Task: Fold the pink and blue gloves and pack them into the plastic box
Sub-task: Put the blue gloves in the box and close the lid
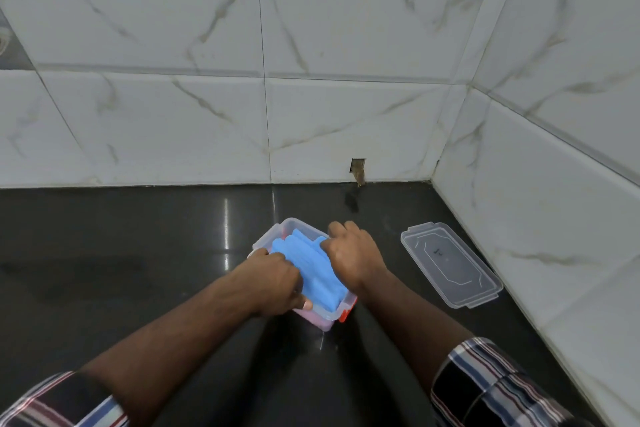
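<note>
A clear plastic box [289,224] with a red clip stands on the black countertop, in the middle of the head view. Folded blue gloves [313,267] lie in it on top, and a pink layer [311,317] shows through its near wall below them. My left hand [277,282] is at the box's left side with fingers curled onto the blue gloves. My right hand [353,253] is at the right side, fingers curled down onto the gloves' right edge. Both hands hide parts of the box.
The clear lid [450,265] lies flat on the counter to the right of the box, near the tiled side wall [540,201]. A tiled back wall [207,114] rises behind the dark counter [121,253]. A small hole [358,170] is at the back wall's base.
</note>
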Motion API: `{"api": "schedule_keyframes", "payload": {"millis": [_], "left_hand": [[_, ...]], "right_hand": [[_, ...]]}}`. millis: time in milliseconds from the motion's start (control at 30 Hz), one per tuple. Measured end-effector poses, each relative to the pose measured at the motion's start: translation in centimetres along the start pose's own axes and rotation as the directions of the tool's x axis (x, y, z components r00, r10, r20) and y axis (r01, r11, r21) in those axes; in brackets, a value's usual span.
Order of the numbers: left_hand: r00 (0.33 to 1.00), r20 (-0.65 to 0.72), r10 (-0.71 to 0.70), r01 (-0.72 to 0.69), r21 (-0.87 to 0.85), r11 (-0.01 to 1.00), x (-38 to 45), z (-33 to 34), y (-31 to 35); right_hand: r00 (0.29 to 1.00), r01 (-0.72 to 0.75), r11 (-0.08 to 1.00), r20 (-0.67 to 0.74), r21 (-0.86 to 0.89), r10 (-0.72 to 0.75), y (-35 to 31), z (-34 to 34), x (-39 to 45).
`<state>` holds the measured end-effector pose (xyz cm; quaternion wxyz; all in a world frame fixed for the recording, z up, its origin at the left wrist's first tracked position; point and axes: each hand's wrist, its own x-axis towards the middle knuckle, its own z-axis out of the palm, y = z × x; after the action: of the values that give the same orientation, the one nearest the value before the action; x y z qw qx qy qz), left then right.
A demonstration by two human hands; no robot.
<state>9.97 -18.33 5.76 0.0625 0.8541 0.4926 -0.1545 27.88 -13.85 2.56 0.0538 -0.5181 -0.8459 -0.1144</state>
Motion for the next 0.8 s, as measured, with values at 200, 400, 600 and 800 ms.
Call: {"api": "schedule_keyframes", "payload": {"millis": [200,400,600,800], "left_hand": [[0.995,-0.097,-0.013,0.002,-0.11,0.994,0.3,0.9,0.4],[0.976,-0.186,-0.117,0.068,-0.248,0.966,1.1,2.9,0.7],[0.962,-0.23,-0.148,0.075,-0.297,0.952,1.3,2.9,1.7],[0.986,-0.067,-0.152,0.106,-0.449,0.887,1.5,2.0,-1.5]], "right_hand": [[0.992,0.037,0.996,0.119,0.081,-0.047,-2.0,-1.3,1.0],[0.926,-0.088,0.968,0.378,0.235,-0.008,-2.5,-1.7,1.2],[0.869,-0.153,0.954,0.495,0.258,0.005,-3.0,-1.9,1.8],[0.872,-0.073,0.968,0.486,0.242,-0.056,-2.4,-1.8,0.9]]}}
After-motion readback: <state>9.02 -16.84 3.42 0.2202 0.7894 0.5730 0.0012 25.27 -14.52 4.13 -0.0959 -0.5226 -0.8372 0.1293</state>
